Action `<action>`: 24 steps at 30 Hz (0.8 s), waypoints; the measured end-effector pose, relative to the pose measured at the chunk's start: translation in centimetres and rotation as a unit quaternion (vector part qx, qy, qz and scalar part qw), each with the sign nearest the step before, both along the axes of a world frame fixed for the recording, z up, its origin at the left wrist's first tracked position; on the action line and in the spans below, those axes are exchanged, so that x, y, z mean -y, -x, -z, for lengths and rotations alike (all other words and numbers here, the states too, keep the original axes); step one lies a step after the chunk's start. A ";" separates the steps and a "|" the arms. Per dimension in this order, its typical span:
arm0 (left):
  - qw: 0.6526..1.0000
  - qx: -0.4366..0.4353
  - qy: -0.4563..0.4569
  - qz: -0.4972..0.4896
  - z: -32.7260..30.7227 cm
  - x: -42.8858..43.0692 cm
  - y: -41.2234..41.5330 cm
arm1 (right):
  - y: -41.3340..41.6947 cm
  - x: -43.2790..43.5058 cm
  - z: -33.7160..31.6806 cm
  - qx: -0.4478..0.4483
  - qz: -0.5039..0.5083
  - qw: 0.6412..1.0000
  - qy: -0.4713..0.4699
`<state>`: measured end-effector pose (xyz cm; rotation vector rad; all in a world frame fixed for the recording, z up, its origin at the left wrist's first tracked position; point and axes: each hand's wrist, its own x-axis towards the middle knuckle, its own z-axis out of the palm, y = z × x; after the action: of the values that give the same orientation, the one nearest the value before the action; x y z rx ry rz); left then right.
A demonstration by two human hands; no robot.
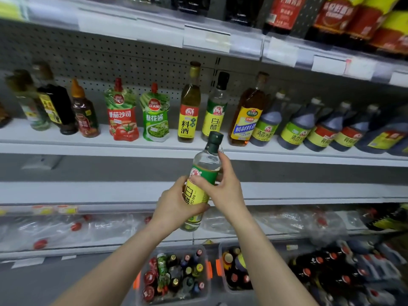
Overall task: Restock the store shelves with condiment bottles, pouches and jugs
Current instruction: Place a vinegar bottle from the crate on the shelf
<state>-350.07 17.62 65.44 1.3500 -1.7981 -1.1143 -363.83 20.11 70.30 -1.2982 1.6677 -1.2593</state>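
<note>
Lining the white shelf (66, 149) from its left end, a few dark bottles (57, 107) stand beside a squeeze bottle (85, 113) with an orange cap. Next come two spouted pouches, both upright: a red tomato pouch (122, 115) and, just beside it, a green pouch (155, 118). Lower and nearer the camera, the left hand (176, 204) wraps round the lower half of a white vinegar bottle (205, 171), fingers and thumb curled over its yellow label. That bottle is held in the air in front of the shelf's edge, tilted so that its dark green cap leans up and to the right. Behind it on the shelf stand a cooking wine bottle (189, 107) with a yellow label and a matching vinegar bottle (215, 107), both upright. The right hand (225, 188) grips the held bottle higher up, thumb across the green band of the label, fingers curled behind the shoulder. Low in the view under the hands, two clear bins (176, 248) with orange latches hold small bottles. Further right on the shelf, an amber bottle (247, 113) stands next to a row of dark jugs (309, 129).
</note>
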 end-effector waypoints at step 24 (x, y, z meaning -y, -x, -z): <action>0.985 -0.166 -0.024 -0.041 -0.8 3.1 19.6 | 21.5 4.7 -1.8 -0.174 -0.143 0.974 -0.023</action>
<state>-369.69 14.47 66.28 1.1728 -1.4713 -1.2607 -385.37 15.43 72.09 -1.7359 1.6517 -0.8537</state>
